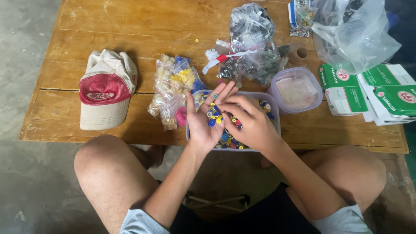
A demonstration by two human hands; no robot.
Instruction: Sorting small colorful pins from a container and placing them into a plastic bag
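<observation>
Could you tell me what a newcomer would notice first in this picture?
Probably the left hand, palm up with small coloured buttons on it, while the right hand picks among them over a clear tub at the table's near edge. A red and beige cap lies to the left.

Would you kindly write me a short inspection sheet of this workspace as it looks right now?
Surface: worn wooden table, scratched, low by the person's knees.
Job's things: clear tub of small coloured buttons; a few buttons lie on the left palm.
Clutter: red and beige cap; bags of buttons; bag of dark parts; lidded container; green and white boxes; large clear bag.
Hands: left hand open, palm up over the tub; right hand picking at the buttons on it.
Cables: nothing seen.
Surroundings: concrete floor.
</observation>
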